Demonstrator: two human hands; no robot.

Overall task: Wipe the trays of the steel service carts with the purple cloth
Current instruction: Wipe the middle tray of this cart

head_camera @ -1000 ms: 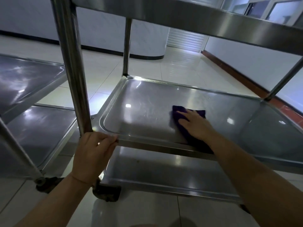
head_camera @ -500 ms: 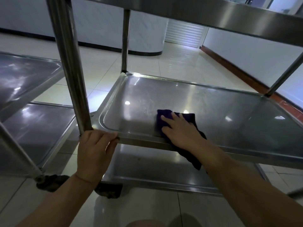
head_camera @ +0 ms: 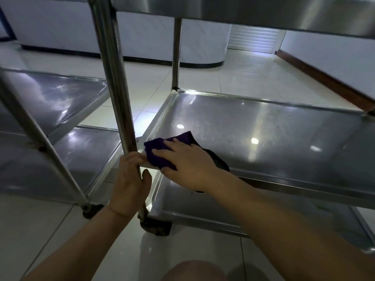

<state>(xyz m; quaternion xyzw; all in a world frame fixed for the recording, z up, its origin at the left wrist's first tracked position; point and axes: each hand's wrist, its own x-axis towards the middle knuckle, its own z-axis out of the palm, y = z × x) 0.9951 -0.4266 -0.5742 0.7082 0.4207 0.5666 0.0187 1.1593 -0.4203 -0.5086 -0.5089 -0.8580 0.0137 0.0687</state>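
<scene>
The purple cloth (head_camera: pixel 160 151) lies at the near-left corner of the cart's middle steel tray (head_camera: pixel 263 128). My right hand (head_camera: pixel 188 165) lies flat on the cloth and presses it to the tray, fingers straight and pointing left. Part of the cloth trails dark behind my wrist and over the tray's front rim. My left hand (head_camera: pixel 129 179) grips the cart's near-left upright post (head_camera: pixel 113 78) just below the tray's corner, fingers curled round it. The bottom tray (head_camera: pixel 203 207) shows under my right forearm, and the top tray (head_camera: pixel 263 11) runs overhead.
A second steel cart stands to the left, its middle tray (head_camera: pixel 50 98) and lower tray (head_camera: pixel 67 157) in view. Black casters (head_camera: pixel 156 226) sit on the pale tiled floor (head_camera: pixel 203 74). A white counter base stands behind, a brown skirting at right. My knee shows at the bottom edge.
My right hand has slid the cloth leftward across the middle tray into its near-left corner. My left hand has shifted from the tray's front rim to the post.
</scene>
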